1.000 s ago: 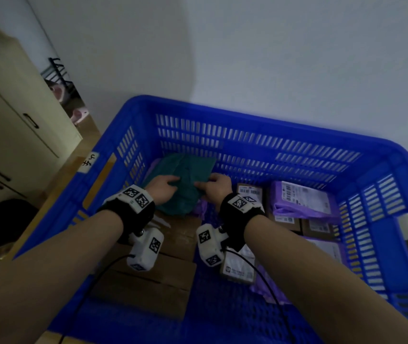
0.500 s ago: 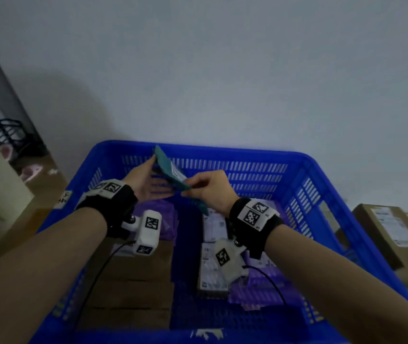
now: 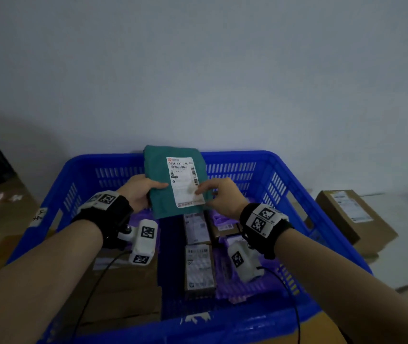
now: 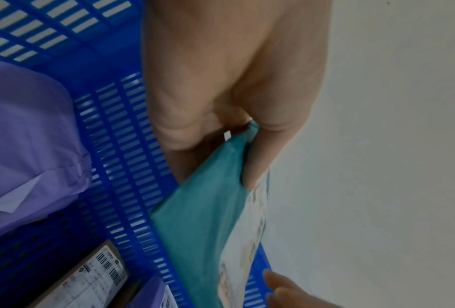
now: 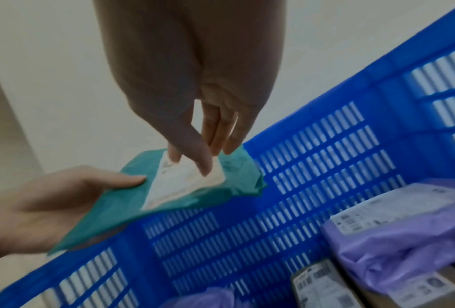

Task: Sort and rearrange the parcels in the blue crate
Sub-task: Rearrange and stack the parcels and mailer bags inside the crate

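I hold a green parcel [image 3: 170, 184] above the blue crate [image 3: 304, 219], its white label [image 3: 184, 184] facing me; my left hand [image 3: 139, 194] grips its left edge, thumb on top, and my right hand [image 3: 219, 194] pinches the right edge. In the crate lie purple bags [image 3: 227, 274], small labelled boxes [image 3: 199, 266] and brown cartons [image 3: 128, 294]. Another carton [image 3: 352, 217] sits outside, right.
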A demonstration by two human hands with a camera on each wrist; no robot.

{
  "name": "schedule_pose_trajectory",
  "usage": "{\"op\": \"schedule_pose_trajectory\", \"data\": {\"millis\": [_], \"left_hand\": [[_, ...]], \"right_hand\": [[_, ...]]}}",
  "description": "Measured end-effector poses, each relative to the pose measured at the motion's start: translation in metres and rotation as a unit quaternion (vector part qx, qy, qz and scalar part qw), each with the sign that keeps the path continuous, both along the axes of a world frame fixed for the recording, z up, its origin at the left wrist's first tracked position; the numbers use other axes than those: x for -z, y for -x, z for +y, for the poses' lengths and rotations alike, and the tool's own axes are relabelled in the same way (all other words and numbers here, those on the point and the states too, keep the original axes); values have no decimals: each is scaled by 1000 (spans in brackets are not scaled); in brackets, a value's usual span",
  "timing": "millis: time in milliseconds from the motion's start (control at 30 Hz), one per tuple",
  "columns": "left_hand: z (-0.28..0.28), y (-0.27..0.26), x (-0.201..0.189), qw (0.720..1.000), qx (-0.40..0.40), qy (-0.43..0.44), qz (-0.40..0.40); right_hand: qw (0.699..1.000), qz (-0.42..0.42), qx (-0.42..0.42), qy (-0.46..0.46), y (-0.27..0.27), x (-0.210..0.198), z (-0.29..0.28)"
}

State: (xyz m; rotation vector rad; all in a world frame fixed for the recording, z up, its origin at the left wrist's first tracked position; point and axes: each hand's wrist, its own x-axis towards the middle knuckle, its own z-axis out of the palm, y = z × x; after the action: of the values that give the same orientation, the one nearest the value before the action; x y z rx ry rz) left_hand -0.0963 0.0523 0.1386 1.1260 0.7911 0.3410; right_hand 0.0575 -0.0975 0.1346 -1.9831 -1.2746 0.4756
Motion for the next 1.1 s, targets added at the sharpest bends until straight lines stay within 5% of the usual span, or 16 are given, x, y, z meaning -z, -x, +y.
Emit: {"op": "schedule_pose_trajectory", "data": {"millis": [267,400,467,867,1100], "left_hand": [[-14,-13,-5,995,91,-44,-7],[-27,-29,2,992,115,-42,-10],[-35,-40,9,991,127,-30,-13],[-77,-103,81,993,56,26,96],[-89,-119,138,969,118,31,215]], "right_hand": [[975,120,175,-60,-40,-24,-19],[930,307,198,-43,-50,-20,-34],[918,329,219,-20,-60,-10,-43],[923,196,292,157,-99,50,-65],[904,93,241,340,-117,83,-69]]}}
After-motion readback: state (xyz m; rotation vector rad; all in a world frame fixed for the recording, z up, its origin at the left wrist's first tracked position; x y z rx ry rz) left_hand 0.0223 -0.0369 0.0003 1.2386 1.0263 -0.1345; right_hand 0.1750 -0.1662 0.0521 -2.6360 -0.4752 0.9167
